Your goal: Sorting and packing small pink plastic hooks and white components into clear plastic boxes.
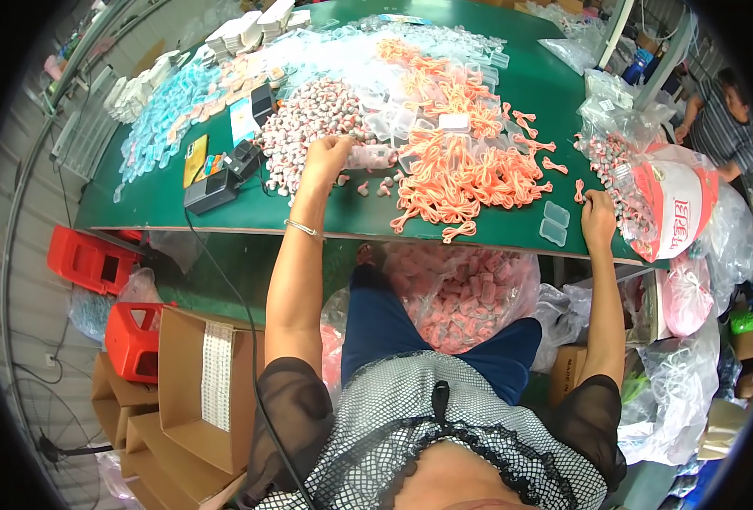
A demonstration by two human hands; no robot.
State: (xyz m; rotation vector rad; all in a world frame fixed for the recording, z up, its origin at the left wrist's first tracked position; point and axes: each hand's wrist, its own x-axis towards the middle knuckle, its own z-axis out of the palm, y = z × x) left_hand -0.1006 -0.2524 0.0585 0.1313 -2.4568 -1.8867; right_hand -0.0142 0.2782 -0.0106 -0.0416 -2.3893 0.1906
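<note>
Apparently the left hand (329,153) is pinched on the end of a clear box (370,156), between the plugs (308,119) and the heaped cords (478,183); the hands are well apart. The right hand (597,217) is at the right part of the table (551,93), fingertips beside a single cord (579,190); whether they grip it, I cannot tell. Dragged low, the box could sweep loose plugs toward the front edge; a weak pinch might let it slip. A cord caught by one loop could tangle. An unfolded case (553,223) lies near the edge, where a careless wrist might knock it off. The cord heap stands between the hands, a sack (674,200) crowds the right one, and a black device (210,194) sits left of the other.
</note>
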